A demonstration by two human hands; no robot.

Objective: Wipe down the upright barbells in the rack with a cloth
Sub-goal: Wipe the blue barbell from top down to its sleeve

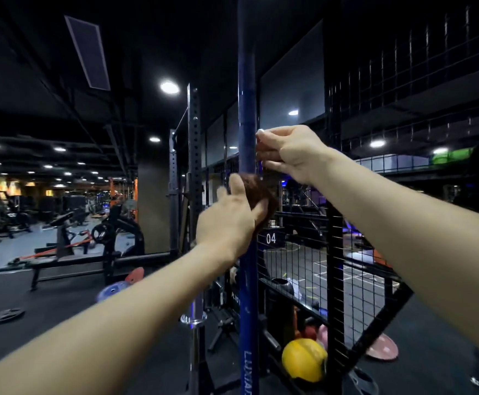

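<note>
A tall blue barbell stands upright in front of me, running from the floor past the top of the view. My left hand holds a dark brown cloth wrapped against the bar at about chest height. Just above it, my right hand grips the bar from the right side, fingers curled round it. A second, chrome barbell stands upright to the left, lower down.
A black wire-mesh partition stands right behind the bars. A yellow ball and pink plates lie at its foot. A perforated rack upright rises at left. Weight plates lie on the dark floor beside a bench.
</note>
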